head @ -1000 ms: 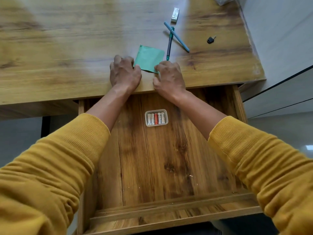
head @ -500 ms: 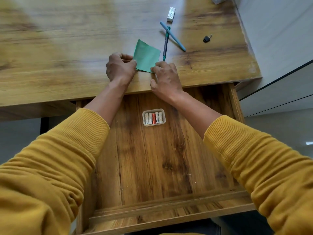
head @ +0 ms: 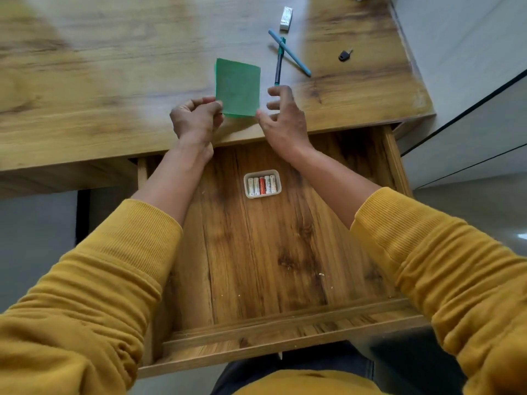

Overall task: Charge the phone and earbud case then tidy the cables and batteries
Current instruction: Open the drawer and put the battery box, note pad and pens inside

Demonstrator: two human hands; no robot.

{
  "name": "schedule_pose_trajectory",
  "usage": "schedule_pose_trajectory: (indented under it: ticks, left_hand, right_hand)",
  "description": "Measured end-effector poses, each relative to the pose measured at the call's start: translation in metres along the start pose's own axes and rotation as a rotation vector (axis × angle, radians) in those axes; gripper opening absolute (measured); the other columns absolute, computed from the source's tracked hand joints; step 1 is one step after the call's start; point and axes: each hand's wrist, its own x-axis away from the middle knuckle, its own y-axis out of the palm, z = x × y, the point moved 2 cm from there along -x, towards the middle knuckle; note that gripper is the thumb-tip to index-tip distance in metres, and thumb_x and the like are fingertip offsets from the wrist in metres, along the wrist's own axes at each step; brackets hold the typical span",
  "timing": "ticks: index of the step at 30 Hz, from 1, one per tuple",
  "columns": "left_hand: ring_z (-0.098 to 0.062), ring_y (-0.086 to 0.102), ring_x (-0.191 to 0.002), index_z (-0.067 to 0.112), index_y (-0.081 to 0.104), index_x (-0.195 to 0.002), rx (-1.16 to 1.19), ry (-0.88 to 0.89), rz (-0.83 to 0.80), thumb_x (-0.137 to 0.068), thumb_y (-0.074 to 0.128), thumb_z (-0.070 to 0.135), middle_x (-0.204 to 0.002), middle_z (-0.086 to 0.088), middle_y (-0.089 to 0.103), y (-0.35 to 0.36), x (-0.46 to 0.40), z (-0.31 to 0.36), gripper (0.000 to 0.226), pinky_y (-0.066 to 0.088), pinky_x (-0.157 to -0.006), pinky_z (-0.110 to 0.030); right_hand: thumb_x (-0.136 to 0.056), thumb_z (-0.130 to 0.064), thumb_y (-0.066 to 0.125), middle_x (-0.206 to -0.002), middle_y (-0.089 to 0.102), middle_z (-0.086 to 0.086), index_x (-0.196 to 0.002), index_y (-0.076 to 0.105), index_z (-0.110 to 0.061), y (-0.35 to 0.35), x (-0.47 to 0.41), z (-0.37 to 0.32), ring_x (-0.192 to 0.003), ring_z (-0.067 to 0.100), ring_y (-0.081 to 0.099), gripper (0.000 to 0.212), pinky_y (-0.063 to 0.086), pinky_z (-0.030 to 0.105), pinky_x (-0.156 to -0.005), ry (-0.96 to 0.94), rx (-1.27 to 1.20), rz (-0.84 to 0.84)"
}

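Left hand (head: 196, 121) pinches the lower left corner of a green sheet (head: 238, 88), lifted over the near edge of the surface (head: 85, 89). Right hand (head: 281, 115) is beside the sheet's right edge, fingers spread and relaxed, holding nothing; contact with the sheet cannot be confirmed. Batteries (head: 262, 185) lie side by side in a small clear tray (head: 247, 195), which sits in the open drawer (head: 395, 158) directly below the hands. No phone, earbud case or cable is in view. Two pens (head: 289, 54), a white eraser (head: 286, 18) and a small key (head: 344, 55) lie further back.

Risk noted: the single-corner pinch is weak, so the sheet could slip and drop into the drawer over the tray. A forearm lowered carelessly could knock the tray.
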Motion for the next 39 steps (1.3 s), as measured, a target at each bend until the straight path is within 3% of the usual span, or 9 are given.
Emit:
schedule_pose_trajectory:
  ticks: [5,9,12,15,21,26,31,35,39]
  left_hand:
    - [-0.022,0.076,-0.096,0.010,0.068,-0.100,0.141,-0.067,-0.085,-0.093,0.075,-0.001,-0.109,-0.016,0.077,-0.026,0.032,-0.021,0.014,0.060,-0.074,-0.023]
    - [-0.019,0.076,-0.091,0.009,0.068,-0.100,0.215,-0.102,-0.151,-0.093,0.075,-0.001,-0.107,-0.014,0.076,-0.039,0.064,-0.043,0.014,0.062,-0.077,-0.026]
    - [-0.019,0.077,-0.089,0.008,0.070,-0.104,0.198,-0.151,-0.182,-0.093,0.076,0.001,-0.107,-0.014,0.077,-0.048,0.084,-0.064,0.014,0.062,-0.076,-0.028]
    - [-0.025,0.076,-0.094,0.004,0.070,-0.110,0.142,-0.202,-0.217,-0.094,0.076,0.004,-0.108,-0.017,0.077,-0.058,0.100,-0.085,0.017,0.062,-0.078,-0.031]
    - [-0.031,0.075,-0.107,0.010,0.070,-0.120,-0.014,-0.117,-0.204,-0.103,0.068,0.026,-0.113,-0.016,0.076,-0.057,0.112,-0.101,0.024,0.065,-0.090,-0.040]
    - [-0.021,0.077,-0.099,0.013,0.079,-0.112,-0.208,-0.032,-0.402,-0.103,0.067,0.028,-0.108,-0.007,0.080,-0.043,0.126,-0.098,0.021,0.063,-0.078,-0.031]
    - [-0.021,0.076,-0.104,0.015,0.077,-0.102,-0.392,-0.047,-0.460,-0.094,0.079,0.012,-0.113,-0.005,0.076,-0.022,0.134,-0.123,0.008,0.066,-0.075,-0.033]
    - [-0.026,0.077,-0.105,0.008,0.075,-0.102,-0.430,-0.133,-0.400,-0.093,0.079,0.007,-0.120,-0.011,0.074,-0.004,0.133,-0.150,0.011,0.068,-0.077,-0.044]
    - [-0.027,0.078,-0.096,0.013,0.071,-0.093,-0.530,-0.169,-0.358,-0.093,0.080,0.007,-0.110,-0.010,0.075,0.013,0.134,-0.173,0.011,0.068,-0.071,-0.043]
  right_hand:
    - [-0.097,-0.014,0.070,-0.113,0.069,0.006,-0.137,0.055,-0.016,-0.007,0.016,0.005,-0.105,0.020,0.071,0.043,0.064,0.036,-0.087,0.301,-0.393,0.055]
    - [-0.098,-0.021,0.072,-0.113,0.074,0.005,-0.119,0.069,-0.014,-0.005,0.033,0.013,-0.106,0.022,0.072,0.022,0.059,0.032,-0.073,0.343,-0.407,-0.026]
    - [-0.098,-0.016,0.073,-0.109,0.077,0.011,-0.099,0.070,-0.016,-0.008,0.049,0.021,-0.103,0.026,0.075,0.003,0.064,0.040,-0.079,0.336,-0.490,-0.048]
    - [-0.098,-0.011,0.072,-0.108,0.077,0.017,-0.098,0.072,-0.011,-0.018,0.065,0.034,-0.101,0.032,0.077,0.000,0.065,0.044,-0.082,0.316,-0.554,-0.080]
    - [-0.101,-0.015,0.068,-0.108,0.075,0.012,-0.116,0.072,-0.006,-0.044,0.097,0.056,-0.095,0.023,0.075,0.018,0.061,0.030,-0.066,0.345,-0.475,-0.229]
    - [-0.100,-0.018,0.071,-0.110,0.075,0.010,-0.113,0.077,-0.015,-0.058,0.110,0.080,-0.096,0.019,0.074,0.014,0.061,0.031,-0.066,0.333,-0.322,-0.328]
    - [-0.099,-0.017,0.073,-0.113,0.072,0.006,-0.114,0.076,-0.015,-0.067,0.115,0.102,-0.101,0.019,0.071,0.015,0.063,0.038,-0.069,0.354,-0.223,-0.244]
    - [-0.093,-0.004,0.077,-0.108,0.069,0.006,-0.120,0.071,-0.008,-0.074,0.115,0.133,-0.104,0.024,0.070,0.027,0.060,0.032,-0.063,0.480,-0.228,-0.124]
    - [-0.086,0.003,0.081,-0.100,0.066,0.005,-0.117,0.070,-0.009,-0.074,0.116,0.165,-0.101,0.025,0.069,0.035,0.061,0.030,-0.067,0.533,-0.109,-0.050]
